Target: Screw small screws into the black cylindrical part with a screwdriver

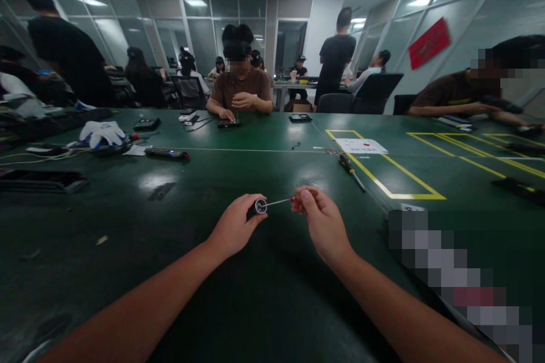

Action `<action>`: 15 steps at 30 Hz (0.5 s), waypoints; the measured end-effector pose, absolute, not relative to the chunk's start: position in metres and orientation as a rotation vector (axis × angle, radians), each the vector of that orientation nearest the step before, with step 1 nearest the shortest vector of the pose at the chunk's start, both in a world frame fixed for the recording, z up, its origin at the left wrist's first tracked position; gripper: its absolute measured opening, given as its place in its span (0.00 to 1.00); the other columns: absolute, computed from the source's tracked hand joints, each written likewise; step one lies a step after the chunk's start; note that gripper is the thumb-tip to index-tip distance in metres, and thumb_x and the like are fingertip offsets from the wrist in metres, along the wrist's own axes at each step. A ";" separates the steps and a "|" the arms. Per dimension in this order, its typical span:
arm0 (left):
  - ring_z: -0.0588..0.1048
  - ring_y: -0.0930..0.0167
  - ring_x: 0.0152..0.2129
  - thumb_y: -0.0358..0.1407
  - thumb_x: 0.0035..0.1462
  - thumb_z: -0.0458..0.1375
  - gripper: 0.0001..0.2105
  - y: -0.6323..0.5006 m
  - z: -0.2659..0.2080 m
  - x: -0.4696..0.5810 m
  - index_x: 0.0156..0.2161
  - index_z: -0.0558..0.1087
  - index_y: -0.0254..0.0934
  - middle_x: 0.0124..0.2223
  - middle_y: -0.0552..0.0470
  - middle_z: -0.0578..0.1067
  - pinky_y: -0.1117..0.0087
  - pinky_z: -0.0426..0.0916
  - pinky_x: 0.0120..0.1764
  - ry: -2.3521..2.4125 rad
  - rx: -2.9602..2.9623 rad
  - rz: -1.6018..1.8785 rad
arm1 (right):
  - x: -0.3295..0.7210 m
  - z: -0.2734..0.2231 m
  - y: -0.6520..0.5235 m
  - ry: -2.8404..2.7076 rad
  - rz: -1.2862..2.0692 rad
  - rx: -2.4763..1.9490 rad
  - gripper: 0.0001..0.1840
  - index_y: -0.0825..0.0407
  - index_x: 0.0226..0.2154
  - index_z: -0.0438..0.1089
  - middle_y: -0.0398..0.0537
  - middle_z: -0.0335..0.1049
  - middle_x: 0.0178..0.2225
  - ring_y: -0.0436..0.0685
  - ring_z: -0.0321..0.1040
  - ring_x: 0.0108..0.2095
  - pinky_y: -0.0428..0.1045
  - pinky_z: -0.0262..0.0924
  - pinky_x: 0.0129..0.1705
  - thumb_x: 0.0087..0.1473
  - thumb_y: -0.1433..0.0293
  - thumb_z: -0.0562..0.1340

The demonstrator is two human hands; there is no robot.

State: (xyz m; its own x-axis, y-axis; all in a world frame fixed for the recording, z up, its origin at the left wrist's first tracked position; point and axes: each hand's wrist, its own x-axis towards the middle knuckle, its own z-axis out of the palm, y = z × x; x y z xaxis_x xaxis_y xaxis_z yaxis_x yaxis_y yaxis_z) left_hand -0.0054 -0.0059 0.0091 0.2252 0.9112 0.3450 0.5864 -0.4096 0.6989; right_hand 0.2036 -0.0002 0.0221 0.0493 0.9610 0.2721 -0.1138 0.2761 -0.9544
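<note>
My left hand point(237, 221) is closed around a short black cylinder point(254, 210), which resembles a flashlight and has a silvery ring at its open end. That end faces right, toward my other hand. Between the fingertips of my right hand point(320, 216) is the red handle of a thin screwdriver point(279, 202). Its slim metal shaft points left, and the tip reaches the cylinder's ringed end; how far inside it goes cannot be made out. Both hands are above the green tabletop point(191, 283).
A yellow-black screwdriver point(351, 171) lies ahead on the right, near a white sheet point(361, 146). White gloves point(102, 135), a dark pen-like tool point(167, 153) and a black tray point(42, 180) are on the left. Across the table a person point(240, 82) handles a small device.
</note>
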 end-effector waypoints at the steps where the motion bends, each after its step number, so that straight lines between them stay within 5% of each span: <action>1: 0.74 0.64 0.49 0.31 0.61 0.61 0.13 -0.006 0.009 -0.005 0.51 0.73 0.41 0.50 0.50 0.76 0.59 0.67 0.53 1.378 2.083 1.035 | 0.203 0.023 -0.001 -1.252 0.999 -0.947 0.15 0.50 0.39 0.73 0.45 0.74 0.32 0.55 0.70 0.33 0.53 0.65 0.40 0.61 0.55 0.63; 15: 0.74 0.64 0.48 0.31 0.61 0.61 0.14 -0.006 0.008 -0.006 0.52 0.74 0.42 0.50 0.50 0.76 0.59 0.68 0.52 1.369 2.093 1.018 | 0.207 0.039 -0.019 -1.548 0.942 -0.936 0.12 0.48 0.39 0.73 0.40 0.66 0.26 0.53 0.64 0.28 0.49 0.58 0.31 0.64 0.57 0.60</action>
State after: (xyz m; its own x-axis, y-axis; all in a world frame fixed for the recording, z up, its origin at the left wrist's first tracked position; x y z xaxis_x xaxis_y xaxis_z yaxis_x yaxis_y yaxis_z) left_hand -0.0064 -0.0057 0.0079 0.2398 0.9095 0.3397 0.5876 -0.4145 0.6949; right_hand 0.2066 -0.0186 0.0391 -0.1459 0.9177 0.3694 0.0941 0.3846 -0.9183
